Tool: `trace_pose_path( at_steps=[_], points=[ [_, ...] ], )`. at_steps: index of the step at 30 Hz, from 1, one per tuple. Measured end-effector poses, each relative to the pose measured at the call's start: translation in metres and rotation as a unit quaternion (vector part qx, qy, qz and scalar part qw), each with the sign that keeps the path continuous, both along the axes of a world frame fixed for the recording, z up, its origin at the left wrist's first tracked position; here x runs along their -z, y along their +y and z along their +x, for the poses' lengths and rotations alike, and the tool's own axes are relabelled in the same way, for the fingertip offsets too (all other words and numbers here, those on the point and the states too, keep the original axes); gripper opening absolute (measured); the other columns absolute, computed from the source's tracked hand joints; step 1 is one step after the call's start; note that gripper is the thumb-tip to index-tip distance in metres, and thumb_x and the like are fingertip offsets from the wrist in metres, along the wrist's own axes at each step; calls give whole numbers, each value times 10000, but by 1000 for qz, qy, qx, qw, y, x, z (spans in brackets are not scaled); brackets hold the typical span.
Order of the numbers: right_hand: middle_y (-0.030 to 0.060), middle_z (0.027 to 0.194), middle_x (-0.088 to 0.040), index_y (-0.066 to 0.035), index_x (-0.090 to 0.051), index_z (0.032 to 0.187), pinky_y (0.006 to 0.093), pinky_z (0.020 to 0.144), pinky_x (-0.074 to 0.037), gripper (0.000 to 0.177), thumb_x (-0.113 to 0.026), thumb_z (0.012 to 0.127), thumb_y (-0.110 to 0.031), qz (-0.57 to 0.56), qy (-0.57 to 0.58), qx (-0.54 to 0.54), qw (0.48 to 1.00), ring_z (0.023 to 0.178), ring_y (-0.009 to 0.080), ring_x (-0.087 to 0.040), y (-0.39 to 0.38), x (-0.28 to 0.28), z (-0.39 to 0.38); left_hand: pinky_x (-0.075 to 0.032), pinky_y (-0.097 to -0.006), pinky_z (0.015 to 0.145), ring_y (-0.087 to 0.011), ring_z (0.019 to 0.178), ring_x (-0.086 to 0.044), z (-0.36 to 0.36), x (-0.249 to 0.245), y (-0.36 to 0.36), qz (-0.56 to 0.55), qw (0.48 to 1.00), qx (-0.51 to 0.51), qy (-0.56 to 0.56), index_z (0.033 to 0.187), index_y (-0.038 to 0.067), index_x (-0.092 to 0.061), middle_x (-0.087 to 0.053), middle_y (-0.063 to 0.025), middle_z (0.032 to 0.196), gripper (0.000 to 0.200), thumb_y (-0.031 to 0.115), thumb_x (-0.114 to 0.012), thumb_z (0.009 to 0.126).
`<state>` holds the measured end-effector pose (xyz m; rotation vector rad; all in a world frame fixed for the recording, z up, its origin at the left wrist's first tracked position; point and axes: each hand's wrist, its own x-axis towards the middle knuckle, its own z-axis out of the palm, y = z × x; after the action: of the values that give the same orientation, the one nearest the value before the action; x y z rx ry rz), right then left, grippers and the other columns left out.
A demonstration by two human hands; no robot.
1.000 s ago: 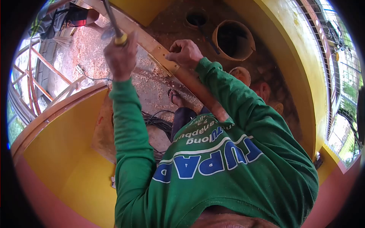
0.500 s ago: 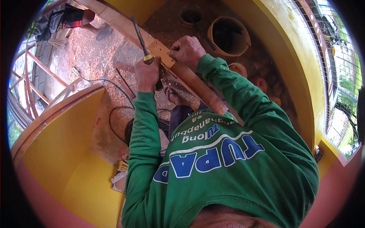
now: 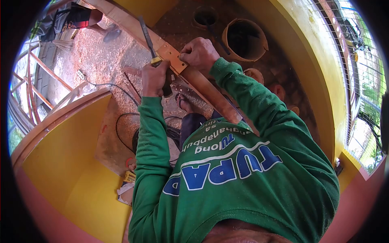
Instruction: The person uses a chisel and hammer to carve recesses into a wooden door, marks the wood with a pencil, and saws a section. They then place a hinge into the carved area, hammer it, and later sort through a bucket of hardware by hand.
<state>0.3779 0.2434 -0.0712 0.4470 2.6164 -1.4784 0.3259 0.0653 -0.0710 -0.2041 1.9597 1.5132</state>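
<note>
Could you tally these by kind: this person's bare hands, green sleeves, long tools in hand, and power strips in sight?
Bare hands: 2 (left hand, right hand)
Green sleeves: 2 (left sleeve, right sleeve)
Long tools: 1 (chisel-like tool)
Power strips: 1 (white strip)
Total: 6

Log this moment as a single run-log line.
left hand: gripping bladed tool | right hand: curled at piece with holes | piece: along wooden beam | wood shavings: strewn below

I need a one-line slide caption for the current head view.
Left hand grips a chisel-like tool beside a wooden board, right hand curled at the holed plate on it.
</note>
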Motion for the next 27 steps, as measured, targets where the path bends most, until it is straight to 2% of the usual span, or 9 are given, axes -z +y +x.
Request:
trace_pose_path(
  at_steps=[1,7,16,27],
  points=[
    [190,783,-678,-55,-740,821,394,742,-544,203,-675,715,-216,-6,5,1,1000,753,342,-678,0,-2,0,-436,-285,458,-123,511,-566,0,1,-1,18,1000,-4,-14,856,-59,-671,-638,-65,676,215,152,-674,813],
    [187,775,-672,-53,-735,815,400,724,-541,198,-684,718,-218,29,9,-13,999,740,345,-671,-2,6,2,-439,-279,475,-114,515,-561,7,-18,6,-82,995,14,51,803,-52,-678,-634,-56,652,226,173,-687,794],
    [173,750,-672,-51,-729,795,389,712,-541,185,-675,721,-211,31,20,-7,999,714,336,-670,-3,3,-1,-462,-336,557,-149,570,-584,-1,21,-2,-110,990,14,86,800,-74,-675,-640,-86,656,343,267,-697,770],
    [167,764,-684,-59,-737,807,370,735,-552,207,-674,697,-223,8,-4,1,1000,715,318,-681,0,5,-1,-441,-292,519,-107,574,-558,-2,13,-4,-41,999,20,27,842,-62,-676,-631,-43,670,271,204,-687,790]
  ],
)
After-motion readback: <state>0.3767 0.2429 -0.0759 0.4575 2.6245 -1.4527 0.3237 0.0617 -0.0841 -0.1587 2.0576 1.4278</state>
